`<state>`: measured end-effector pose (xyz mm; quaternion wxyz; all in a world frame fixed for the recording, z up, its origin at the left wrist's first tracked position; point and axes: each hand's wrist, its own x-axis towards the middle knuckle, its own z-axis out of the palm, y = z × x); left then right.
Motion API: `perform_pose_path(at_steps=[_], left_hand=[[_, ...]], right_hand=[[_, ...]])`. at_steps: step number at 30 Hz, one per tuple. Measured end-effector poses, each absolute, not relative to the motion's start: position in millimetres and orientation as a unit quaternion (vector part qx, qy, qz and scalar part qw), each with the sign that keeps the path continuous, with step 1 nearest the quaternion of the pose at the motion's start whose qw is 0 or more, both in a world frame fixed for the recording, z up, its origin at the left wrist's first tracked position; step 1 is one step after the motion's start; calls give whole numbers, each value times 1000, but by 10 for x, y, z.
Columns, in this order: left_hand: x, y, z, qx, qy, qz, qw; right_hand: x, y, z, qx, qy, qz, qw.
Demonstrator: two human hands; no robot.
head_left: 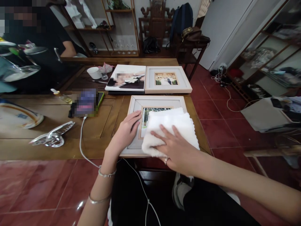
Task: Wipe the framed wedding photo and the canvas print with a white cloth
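White cloth (172, 121), right of centre, over frame (162, 101); right hand (172, 147) atop cloth, fingers spread; left hand (127, 130) laid on frame's left side, grasping nothing.

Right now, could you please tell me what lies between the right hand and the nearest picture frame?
A white cloth lies between the right hand and that picture frame, as the head view shows.

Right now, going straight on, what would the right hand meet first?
Beyond the white cloth, the right hand would probably meet the left hand on the picture frame; exact depth is unclear.
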<state>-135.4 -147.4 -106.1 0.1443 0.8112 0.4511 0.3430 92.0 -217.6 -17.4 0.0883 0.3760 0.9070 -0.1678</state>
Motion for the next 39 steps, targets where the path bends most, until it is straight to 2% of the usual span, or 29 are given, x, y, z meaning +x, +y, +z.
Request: perform_pose_path(at_steps=[5, 10, 14, 23, 27, 31, 39], left_hand=[[-1367, -1462, -1065, 816, 446, 340, 144], [-1366, -1465, -1053, 812, 449, 341, 148], [-1360, -1472, -1052, 810, 453, 341, 148], [-1355, -1476, -1071, 808, 454, 346, 146], [-1353, -1484, -1053, 809, 457, 339, 148], [-1355, -1480, -1055, 809, 456, 341, 150], [-1358, -1466, -1070, 810, 450, 346, 149]], right_hand=[[1083, -1622, -524, 414, 909, -48, 2], [1171, -947, -515, 468, 884, 11, -20], [1068, -941, -436, 465, 885, -18, 28], [847, -2228, -35, 355, 896, -195, 182], [859, -2296, -71, 330, 912, -204, 134], [909, -2012, -273, 333, 923, -174, 85], [924, -1187, -419, 403, 913, -24, 58]])
